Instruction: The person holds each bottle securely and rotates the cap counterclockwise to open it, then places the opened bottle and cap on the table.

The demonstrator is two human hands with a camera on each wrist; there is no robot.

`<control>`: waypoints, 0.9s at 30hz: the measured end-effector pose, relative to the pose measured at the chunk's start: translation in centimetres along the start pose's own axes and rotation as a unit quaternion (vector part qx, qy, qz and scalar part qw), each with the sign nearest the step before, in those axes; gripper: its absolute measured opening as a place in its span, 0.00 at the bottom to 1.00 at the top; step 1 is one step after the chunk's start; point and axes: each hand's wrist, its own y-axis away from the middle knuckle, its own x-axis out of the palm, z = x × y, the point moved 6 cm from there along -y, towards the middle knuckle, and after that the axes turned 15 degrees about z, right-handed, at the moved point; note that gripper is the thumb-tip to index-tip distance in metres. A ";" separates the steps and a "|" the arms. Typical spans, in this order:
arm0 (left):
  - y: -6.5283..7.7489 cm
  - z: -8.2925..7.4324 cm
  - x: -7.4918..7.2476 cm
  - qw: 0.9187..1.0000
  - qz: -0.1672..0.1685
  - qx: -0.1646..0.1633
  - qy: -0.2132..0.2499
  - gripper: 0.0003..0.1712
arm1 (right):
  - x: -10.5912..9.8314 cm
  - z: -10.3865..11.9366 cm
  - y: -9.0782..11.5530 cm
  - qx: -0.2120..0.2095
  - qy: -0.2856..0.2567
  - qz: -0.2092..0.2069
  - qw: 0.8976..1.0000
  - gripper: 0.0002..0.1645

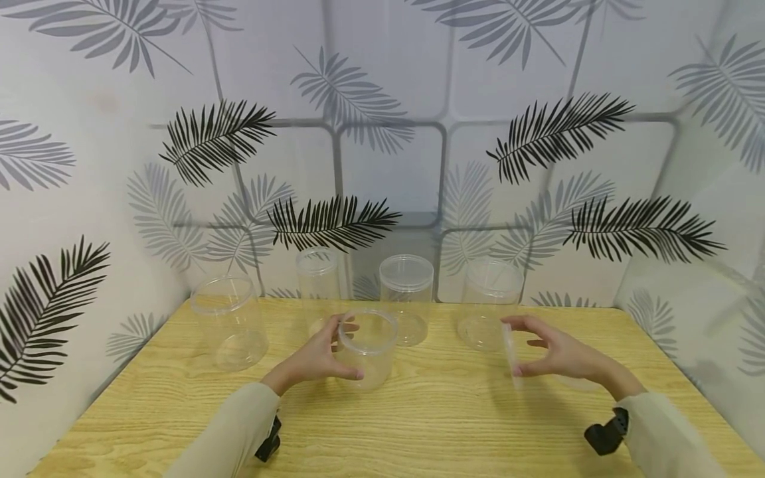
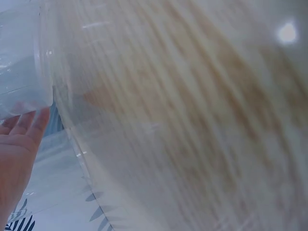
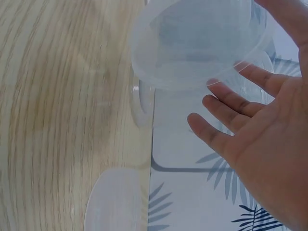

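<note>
My left hand (image 1: 315, 358) holds a short clear plastic jar (image 1: 372, 364) from its left side, thumb in front and fingers behind. That jar stands upright, and its top is uncovered. My right hand (image 1: 558, 353) pinches a round translucent lid (image 1: 510, 355) by its rim, between thumb and fingers. The lid is turned on edge, apart from the jar. In the right wrist view the lid (image 3: 192, 53) shows its broad face beside the spread fingers. The left wrist view shows part of the jar (image 2: 19, 62) above my fingertips.
An open wide jar (image 1: 230, 332) stands at the left. Along the back stand a tall narrow jar (image 1: 319, 292), a lidded jar (image 1: 406, 302) and another lidded jar (image 1: 489, 305). A second lid (image 1: 578, 383) lies flat on the wooden table (image 1: 430, 425), partly behind my right wrist.
</note>
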 end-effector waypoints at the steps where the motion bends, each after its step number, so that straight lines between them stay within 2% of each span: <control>1: 0.0 0.1 0.0 1.000 0.001 0.000 -0.001 0.56 | 0.0 -0.1 0.1 0.001 0.005 0.000 1.000 0.44; 8: -0.1 0.3 -0.1 1.000 0.002 -0.011 -0.004 0.55 | 0.5 -0.4 0.3 0.014 0.058 0.016 0.998 0.47; 18: 0.0 0.6 -0.2 1.000 0.006 -0.018 -0.014 0.57 | 1.2 -1.4 0.5 0.069 0.078 0.051 0.993 0.50; 27: 0.2 0.8 -0.2 1.000 0.010 -0.022 -0.015 0.59 | 2.0 -1.8 0.5 0.050 0.081 0.079 0.992 0.50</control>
